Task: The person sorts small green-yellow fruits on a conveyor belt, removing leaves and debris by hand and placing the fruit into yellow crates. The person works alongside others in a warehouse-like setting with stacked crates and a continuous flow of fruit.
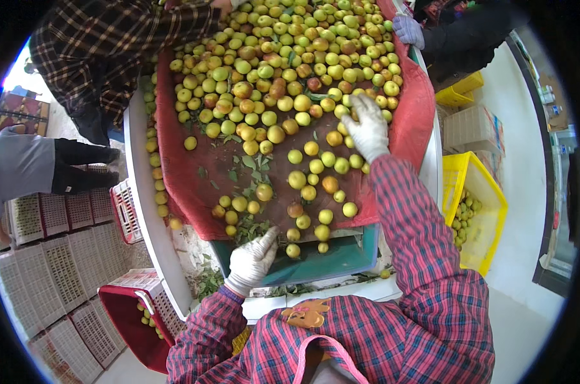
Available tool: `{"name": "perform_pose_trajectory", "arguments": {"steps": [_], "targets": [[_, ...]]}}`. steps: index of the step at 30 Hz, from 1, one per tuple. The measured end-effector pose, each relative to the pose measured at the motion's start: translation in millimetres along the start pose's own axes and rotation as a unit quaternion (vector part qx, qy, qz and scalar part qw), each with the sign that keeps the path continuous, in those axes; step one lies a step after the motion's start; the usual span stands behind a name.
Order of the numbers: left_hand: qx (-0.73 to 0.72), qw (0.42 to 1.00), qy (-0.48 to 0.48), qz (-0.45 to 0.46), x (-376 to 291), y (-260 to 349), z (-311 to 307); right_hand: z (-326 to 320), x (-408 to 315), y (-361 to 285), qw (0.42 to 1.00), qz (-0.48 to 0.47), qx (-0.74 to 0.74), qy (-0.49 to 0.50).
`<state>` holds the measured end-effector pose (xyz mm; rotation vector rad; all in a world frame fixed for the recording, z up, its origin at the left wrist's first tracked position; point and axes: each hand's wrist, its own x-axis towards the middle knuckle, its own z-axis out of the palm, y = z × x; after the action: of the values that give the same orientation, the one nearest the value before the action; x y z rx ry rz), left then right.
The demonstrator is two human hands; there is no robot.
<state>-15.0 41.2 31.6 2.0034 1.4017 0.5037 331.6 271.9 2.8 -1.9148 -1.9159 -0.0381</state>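
Observation:
Green, yellow and reddish round fruits (297, 180), perhaps jujubes or small plums, lie on a red-edged dark cloth (222, 168) over a sorting table. My right hand (367, 126), in a white glove, reaches among the fruits at the right, its fingers spread and touching some. At the cloth's near edge is my left hand (255, 259), also gloved, beside a heap of green leaves (254, 229); its fingers are bent together, and whether they hold anything cannot be told. Between the hands, loose fruits lie near a green tray (323, 264) below the cloth's edge.
A yellow crate (498, 211) with fruit stands at the right, a red-lined basket (126, 326) at the lower left. Stacked white crates (64, 259) fill the left. Co-workers' plaid sleeve (174, 24) and gloved hand (408, 31) are at the far side; another person (26, 161) stands left.

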Motion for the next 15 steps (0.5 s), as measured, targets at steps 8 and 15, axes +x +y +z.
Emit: {"name": "perform_pose_trajectory", "arguments": {"steps": [8, 15], "targets": [[0.188, 0.955, 0.217, 0.074, 131, -50, -68, 23, -7, -115, 0.967, -0.077, -0.050, -0.237], [0.284, 0.943, 0.165, 0.053, 262, -55, -77, -4, -102, -118, 0.910, -0.303, 0.057, -0.276]]}}
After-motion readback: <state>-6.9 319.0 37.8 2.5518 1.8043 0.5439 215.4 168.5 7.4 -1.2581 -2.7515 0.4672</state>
